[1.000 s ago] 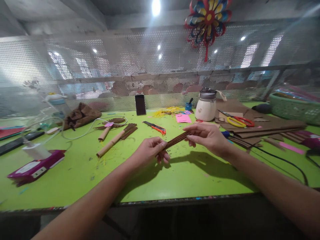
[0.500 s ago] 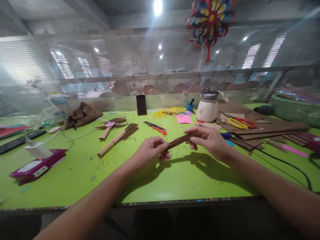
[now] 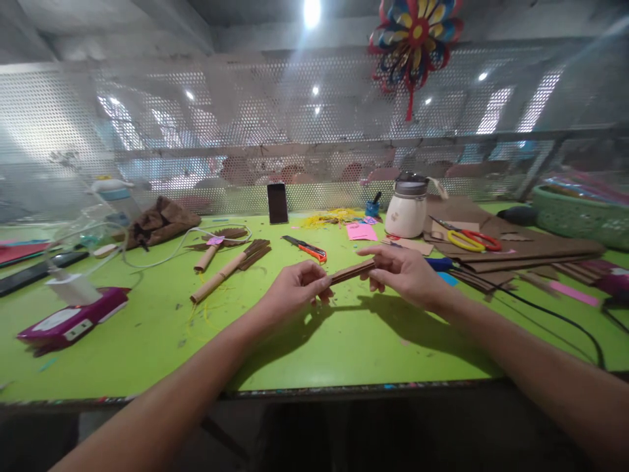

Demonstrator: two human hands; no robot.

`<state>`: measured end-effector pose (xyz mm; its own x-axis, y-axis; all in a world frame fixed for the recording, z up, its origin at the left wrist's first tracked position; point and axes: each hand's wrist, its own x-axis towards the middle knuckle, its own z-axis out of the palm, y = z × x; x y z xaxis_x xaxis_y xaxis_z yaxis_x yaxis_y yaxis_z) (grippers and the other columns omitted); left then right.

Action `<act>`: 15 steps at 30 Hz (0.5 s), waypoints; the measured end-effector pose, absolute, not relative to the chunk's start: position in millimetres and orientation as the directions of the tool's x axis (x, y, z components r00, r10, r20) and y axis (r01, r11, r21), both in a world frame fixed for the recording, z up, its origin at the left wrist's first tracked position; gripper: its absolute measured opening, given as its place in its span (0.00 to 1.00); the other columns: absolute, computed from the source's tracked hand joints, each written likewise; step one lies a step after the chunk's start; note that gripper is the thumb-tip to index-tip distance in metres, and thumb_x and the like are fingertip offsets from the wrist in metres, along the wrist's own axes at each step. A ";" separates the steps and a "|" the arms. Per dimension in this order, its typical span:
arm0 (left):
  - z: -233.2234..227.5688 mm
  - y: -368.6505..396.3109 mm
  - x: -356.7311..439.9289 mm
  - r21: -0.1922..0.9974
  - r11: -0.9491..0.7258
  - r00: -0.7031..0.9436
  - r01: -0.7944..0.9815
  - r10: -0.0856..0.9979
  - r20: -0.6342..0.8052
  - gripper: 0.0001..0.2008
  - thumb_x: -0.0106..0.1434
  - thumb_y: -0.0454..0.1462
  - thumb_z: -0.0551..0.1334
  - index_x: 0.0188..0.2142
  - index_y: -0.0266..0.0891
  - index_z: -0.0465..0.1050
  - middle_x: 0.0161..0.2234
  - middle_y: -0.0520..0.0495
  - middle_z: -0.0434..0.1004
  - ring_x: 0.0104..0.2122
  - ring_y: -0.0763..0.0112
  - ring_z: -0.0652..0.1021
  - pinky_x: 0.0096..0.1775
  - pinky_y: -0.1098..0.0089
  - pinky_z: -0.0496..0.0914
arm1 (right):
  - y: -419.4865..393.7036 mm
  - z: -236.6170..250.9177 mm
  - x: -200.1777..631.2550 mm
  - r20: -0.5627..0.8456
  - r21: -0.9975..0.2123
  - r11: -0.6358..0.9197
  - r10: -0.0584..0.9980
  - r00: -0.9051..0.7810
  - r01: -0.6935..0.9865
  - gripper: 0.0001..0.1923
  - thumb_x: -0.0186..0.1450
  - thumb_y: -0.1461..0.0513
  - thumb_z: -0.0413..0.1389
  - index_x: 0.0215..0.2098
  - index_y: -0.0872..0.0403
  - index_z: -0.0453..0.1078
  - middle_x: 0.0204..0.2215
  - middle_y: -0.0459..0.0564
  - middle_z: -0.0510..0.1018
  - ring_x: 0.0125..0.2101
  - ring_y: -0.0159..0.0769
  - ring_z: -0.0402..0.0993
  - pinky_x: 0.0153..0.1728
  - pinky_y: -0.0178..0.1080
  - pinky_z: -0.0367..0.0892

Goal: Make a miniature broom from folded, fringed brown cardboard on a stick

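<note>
Between my two hands, above the green table, is a narrow folded strip of brown paper [image 3: 352, 271] with several layers, tilted up to the right. My left hand [image 3: 303, 283] pinches its left end between thumb and fingers. At the right end, my right hand [image 3: 397, 272] has its thumb and fingers closed on the strip, with the index finger stretched out above it. An orange utility knife [image 3: 304, 248] lies just beyond my left hand. To the left lie two rolled brown paper handles, a longer one [image 3: 219, 278] and a shorter one [image 3: 206, 255], with fringed, fan-like ends.
Scissors [image 3: 472, 240] rest on brown paper sheets [image 3: 535, 252] at the right, near a white jug [image 3: 407, 213]. A black cord [image 3: 555, 311] runs along the right. On the left sit a purple power strip [image 3: 73, 321] and white cable. A phone [image 3: 278, 203] stands at the back.
The strip has turned slightly, showing more of its flat face and less of its layered edge. My right index finger has straightened and lifted a little off the strip.
</note>
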<state>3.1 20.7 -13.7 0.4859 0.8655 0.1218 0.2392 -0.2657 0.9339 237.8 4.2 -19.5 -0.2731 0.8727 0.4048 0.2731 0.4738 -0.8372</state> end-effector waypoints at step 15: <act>-5.0 12.2 3.6 0.922 -0.340 0.524 0.185 0.828 0.200 0.15 0.65 0.46 0.54 0.32 0.37 0.70 0.29 0.45 0.77 0.26 0.72 0.74 0.29 0.71 0.67 | -8.5 -18.9 226.8 0.822 -0.282 0.850 0.453 -0.344 0.445 0.11 0.64 0.68 0.51 0.38 0.53 0.75 0.31 0.50 0.80 0.32 0.36 0.76 0.34 0.39 0.71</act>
